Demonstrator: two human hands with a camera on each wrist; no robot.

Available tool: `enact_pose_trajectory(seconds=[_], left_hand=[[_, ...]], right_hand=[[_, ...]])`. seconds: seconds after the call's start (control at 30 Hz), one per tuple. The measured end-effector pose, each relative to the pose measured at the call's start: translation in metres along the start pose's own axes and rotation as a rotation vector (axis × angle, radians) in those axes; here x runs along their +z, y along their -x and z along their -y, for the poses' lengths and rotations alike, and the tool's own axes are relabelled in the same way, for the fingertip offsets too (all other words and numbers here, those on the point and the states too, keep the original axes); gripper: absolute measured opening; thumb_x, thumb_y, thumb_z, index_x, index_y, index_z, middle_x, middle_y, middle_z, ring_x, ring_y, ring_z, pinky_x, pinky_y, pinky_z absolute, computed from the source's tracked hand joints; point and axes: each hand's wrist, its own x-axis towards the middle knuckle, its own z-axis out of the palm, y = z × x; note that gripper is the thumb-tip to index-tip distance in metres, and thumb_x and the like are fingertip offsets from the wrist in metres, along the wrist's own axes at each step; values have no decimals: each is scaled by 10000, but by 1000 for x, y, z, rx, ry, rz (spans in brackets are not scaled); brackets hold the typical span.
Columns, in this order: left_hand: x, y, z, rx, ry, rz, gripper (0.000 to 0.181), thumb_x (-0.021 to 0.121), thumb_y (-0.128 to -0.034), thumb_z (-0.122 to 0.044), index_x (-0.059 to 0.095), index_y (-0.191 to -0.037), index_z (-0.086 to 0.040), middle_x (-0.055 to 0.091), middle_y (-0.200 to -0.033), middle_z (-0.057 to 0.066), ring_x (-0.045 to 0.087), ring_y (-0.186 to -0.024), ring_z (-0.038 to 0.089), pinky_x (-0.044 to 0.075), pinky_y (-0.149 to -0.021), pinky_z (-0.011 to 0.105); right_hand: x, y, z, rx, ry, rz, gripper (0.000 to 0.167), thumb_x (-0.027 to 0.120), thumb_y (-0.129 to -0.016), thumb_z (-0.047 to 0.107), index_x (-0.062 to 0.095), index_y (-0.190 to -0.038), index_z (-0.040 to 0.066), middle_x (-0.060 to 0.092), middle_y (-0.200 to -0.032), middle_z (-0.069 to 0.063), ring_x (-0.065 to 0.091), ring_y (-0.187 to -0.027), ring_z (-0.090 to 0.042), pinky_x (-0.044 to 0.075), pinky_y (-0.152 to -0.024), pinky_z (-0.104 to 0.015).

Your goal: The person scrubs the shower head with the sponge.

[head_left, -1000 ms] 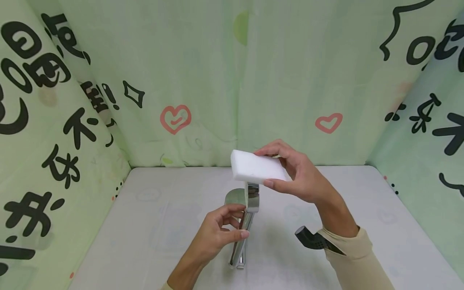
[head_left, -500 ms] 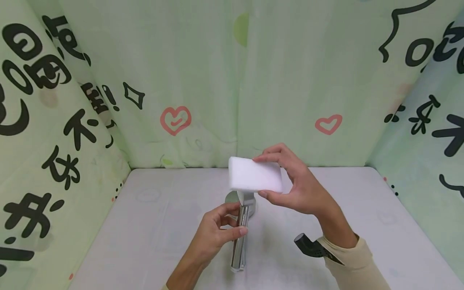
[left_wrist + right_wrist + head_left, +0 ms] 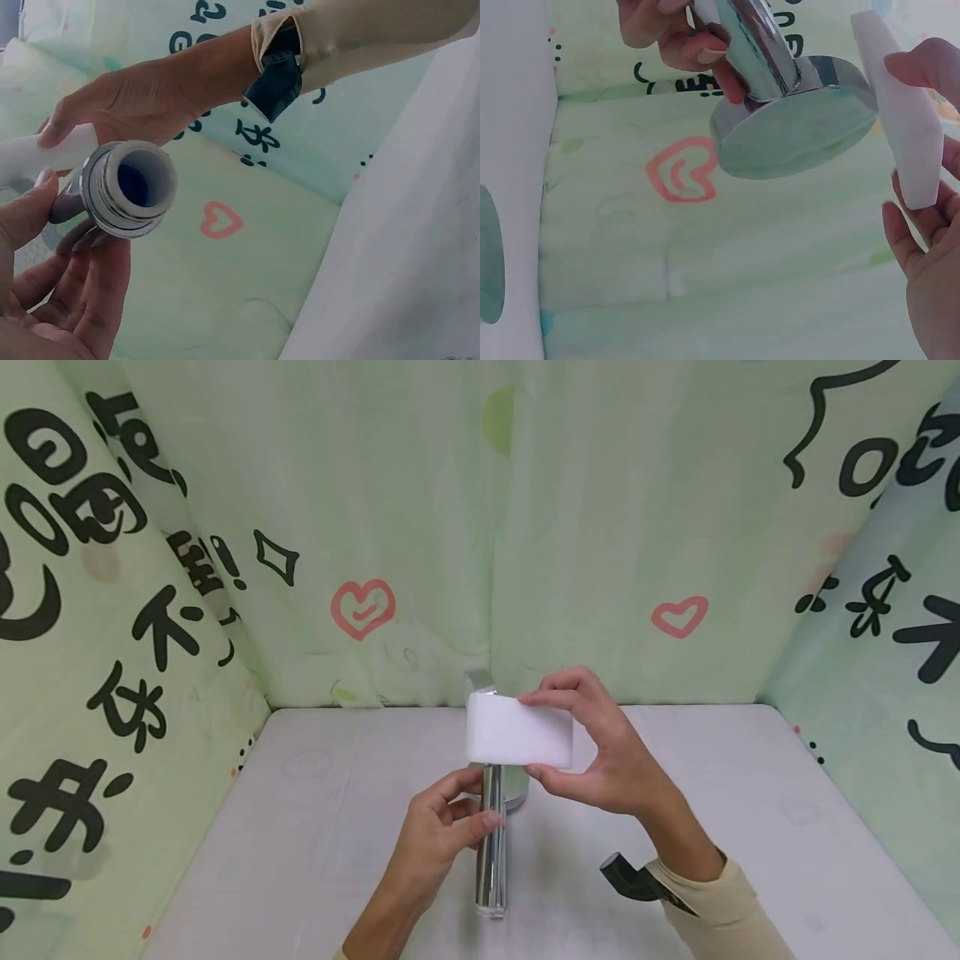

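Observation:
A chrome shower head [image 3: 491, 877] with a long handle and a round, flat, mirror-like face [image 3: 802, 131] is held up by my left hand [image 3: 431, 847], its thumb and fingers round the handle. The handle's threaded end [image 3: 154, 184] shows in the left wrist view, dark blue inside. My right hand [image 3: 615, 752] pinches a white sponge block [image 3: 517, 731] between thumb and fingers. From the head view the block covers much of the shower head's upper part. The right wrist view has the block [image 3: 907, 112] upright beside the rim of the round face, touching or nearly so.
Behind the handle, a round greenish-grey reflective disc [image 3: 516, 787] is partly hidden; its edge also shows at the left of the right wrist view. A white-covered table [image 3: 360, 827] lies below. Green printed curtains [image 3: 420, 527] surround it. A black bent piece [image 3: 630, 878] protrudes from the right sleeve.
The handle has swung from a slant to nearly upright, and its head now shows above the block. My right hand has lowered the block and shifted it slightly left, turning its broad side into view.

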Motion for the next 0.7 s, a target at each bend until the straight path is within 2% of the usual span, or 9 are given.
enact_pose_trajectory(seconds=[0.17,0.3,0.53,0.7], left_hand=[[-1,0,-2,-18,28,5,490,778,-899,-126,612,-1357,-82,659,-1182,129,655,-898,180,565,-672,249],[-1,0,-3,-22,46,19,480,752,-923,-146,593,-1367,-58,686,-1216,150,673,-934,177,571,-690,249],[1,0,-3,-27,77,-34,404,722,-947,-172,630,-1326,-68,707,-1166,131,664,-925,200,571,-704,260],[2,0,-2,-9,99,-58,372,708,-953,-171,652,-1291,-27,717,-1117,118,664,-895,172,572,-697,256]], right_hand=[[4,1,-2,-38,51,4,519,805,-817,236,642,-1269,41,532,-1229,-155,490,-1173,-279,511,-889,-227],[7,1,-3,-69,76,-3,510,742,-888,370,649,-1262,36,541,-1218,-159,483,-1168,-283,506,-890,-214],[11,1,-4,-121,90,1,498,731,-896,375,656,-1242,25,541,-1181,-161,476,-1144,-278,478,-858,-209],[13,2,-4,-137,129,-2,485,714,-904,381,659,-1235,31,544,-1176,-155,476,-1137,-281,476,-857,-196]])
